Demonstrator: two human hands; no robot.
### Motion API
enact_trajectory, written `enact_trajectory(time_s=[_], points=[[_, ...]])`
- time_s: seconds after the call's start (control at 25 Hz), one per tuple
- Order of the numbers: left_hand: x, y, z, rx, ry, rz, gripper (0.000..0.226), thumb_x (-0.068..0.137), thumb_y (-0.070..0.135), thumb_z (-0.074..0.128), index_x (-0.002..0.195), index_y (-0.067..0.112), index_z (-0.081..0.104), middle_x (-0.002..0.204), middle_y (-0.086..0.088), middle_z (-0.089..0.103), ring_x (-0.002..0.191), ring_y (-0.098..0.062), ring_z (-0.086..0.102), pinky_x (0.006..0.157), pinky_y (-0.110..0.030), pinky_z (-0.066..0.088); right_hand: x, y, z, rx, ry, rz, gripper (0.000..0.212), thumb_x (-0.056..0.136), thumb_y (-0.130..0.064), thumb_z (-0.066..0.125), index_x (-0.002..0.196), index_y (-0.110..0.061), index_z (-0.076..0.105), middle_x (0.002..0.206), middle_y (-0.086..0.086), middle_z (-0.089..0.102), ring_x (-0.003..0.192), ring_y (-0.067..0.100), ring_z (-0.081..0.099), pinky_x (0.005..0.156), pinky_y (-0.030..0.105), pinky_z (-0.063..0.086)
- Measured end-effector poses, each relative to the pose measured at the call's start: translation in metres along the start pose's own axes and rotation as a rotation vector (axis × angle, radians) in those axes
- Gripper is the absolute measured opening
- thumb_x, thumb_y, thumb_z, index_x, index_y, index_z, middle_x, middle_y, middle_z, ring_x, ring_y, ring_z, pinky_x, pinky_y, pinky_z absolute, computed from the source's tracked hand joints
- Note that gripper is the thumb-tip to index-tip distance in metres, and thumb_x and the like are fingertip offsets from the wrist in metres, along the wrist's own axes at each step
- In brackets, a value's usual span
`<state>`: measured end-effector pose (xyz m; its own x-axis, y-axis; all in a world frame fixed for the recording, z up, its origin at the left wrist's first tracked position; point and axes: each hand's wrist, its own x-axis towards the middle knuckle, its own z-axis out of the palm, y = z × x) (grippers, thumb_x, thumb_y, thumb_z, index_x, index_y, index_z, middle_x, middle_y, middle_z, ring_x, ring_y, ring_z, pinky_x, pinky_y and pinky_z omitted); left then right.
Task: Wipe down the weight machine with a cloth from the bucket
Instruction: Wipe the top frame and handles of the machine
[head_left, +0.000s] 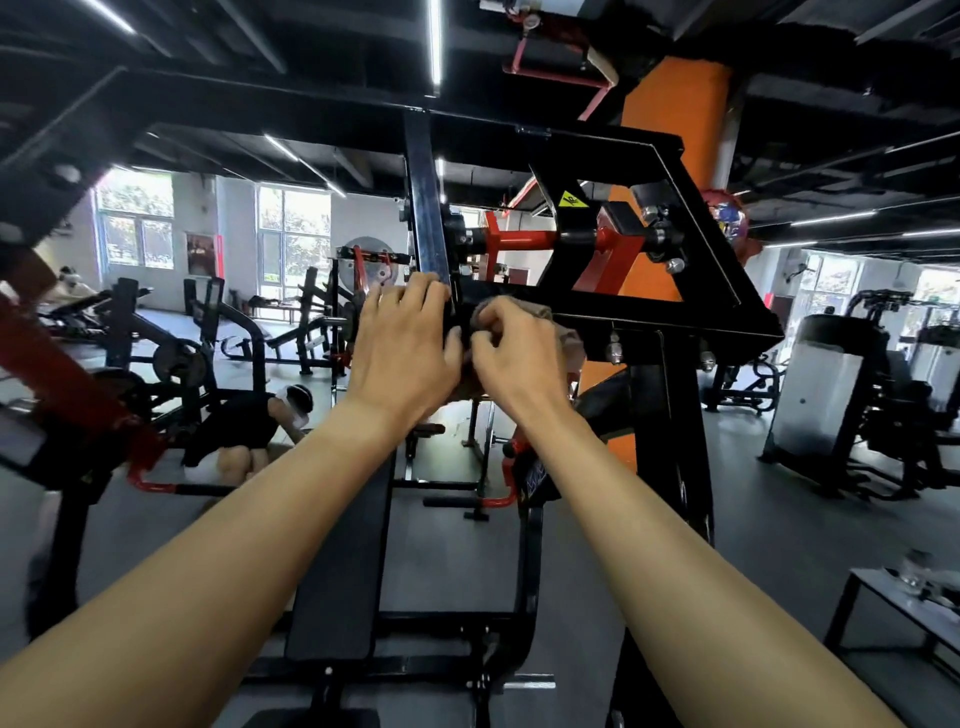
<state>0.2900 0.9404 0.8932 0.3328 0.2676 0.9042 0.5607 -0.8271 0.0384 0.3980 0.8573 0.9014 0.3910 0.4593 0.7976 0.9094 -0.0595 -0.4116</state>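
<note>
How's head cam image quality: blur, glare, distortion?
Head view: fisheye bows the overhead beam; head view: windows blown out, ceiling light strip glaring; head view: red arm at the left edge smeared, while the right hand and cloth are sharp.
</note>
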Motion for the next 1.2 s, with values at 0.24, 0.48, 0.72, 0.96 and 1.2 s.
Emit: enact_trajectory(time_s=[0.24, 0.48, 0.72, 0.96, 1.2], points=[[-0.001, -0.008, 0.007, -0.014, 0.012, 0.027, 0.035, 0.093, 0.029, 0.056, 0.123, 0.013, 0.053, 0.134, -0.006, 0.051, 0.108, -0.029, 0.052, 0.100, -0.045, 0.043, 0.001, 0.005, -0.011, -0.069, 0.274, 0.176, 0.009, 0.086, -0.029, 0.060, 0.079, -0.027, 0.065, 0.068, -0.006, 0.068, 0.072, 0.022, 0.065, 0.066, 0.030, 0.039], [-0.001, -0.010, 0.005, -0.028, 0.034, 0.017, 0.031, 0.092, 0.027, 0.058, 0.119, 0.014, 0.053, 0.127, -0.003, 0.051, 0.104, -0.025, 0.050, 0.092, -0.044, 0.044, 0.001, 0.007, -0.008, -0.092, 0.252, -0.153, 0.013, 0.090, -0.025, 0.060, 0.095, -0.023, 0.071, 0.080, -0.002, 0.073, 0.077, 0.021, 0.065, 0.072, 0.034, 0.049], [0.001, -0.003, 0.008, -0.028, 0.054, 0.008, 0.029, 0.091, 0.024, 0.059, 0.116, 0.011, 0.053, 0.122, -0.005, 0.051, 0.099, -0.027, 0.051, 0.081, -0.042, 0.044, 0.016, 0.024, -0.017, -0.093, 0.149, -0.165, 0.039, 0.097, -0.026, 0.046, 0.126, -0.016, 0.071, 0.128, 0.001, 0.065, 0.121, 0.021, 0.052, 0.112, 0.041, 0.036], [-0.002, 0.001, 0.002, 0.002, 0.069, -0.021, 0.031, 0.090, 0.026, 0.057, 0.118, 0.015, 0.052, 0.120, -0.002, 0.052, 0.104, -0.024, 0.050, 0.091, -0.042, 0.041, 0.020, 0.009, -0.013, -0.142, -0.070, -0.361, 0.043, 0.096, -0.020, 0.053, 0.136, -0.018, 0.066, 0.134, 0.005, 0.064, 0.125, 0.027, 0.052, 0.113, 0.041, 0.033], [-0.006, 0.005, -0.003, -0.107, -0.009, -0.060, 0.049, 0.085, 0.013, 0.057, 0.134, 0.011, 0.051, 0.137, -0.004, 0.050, 0.119, -0.027, 0.051, 0.103, -0.048, 0.043, 0.006, 0.020, -0.006, -0.125, 0.137, -0.142, 0.041, 0.095, -0.020, 0.052, 0.132, -0.019, 0.070, 0.129, 0.006, 0.069, 0.127, 0.034, 0.051, 0.116, 0.044, 0.026]])
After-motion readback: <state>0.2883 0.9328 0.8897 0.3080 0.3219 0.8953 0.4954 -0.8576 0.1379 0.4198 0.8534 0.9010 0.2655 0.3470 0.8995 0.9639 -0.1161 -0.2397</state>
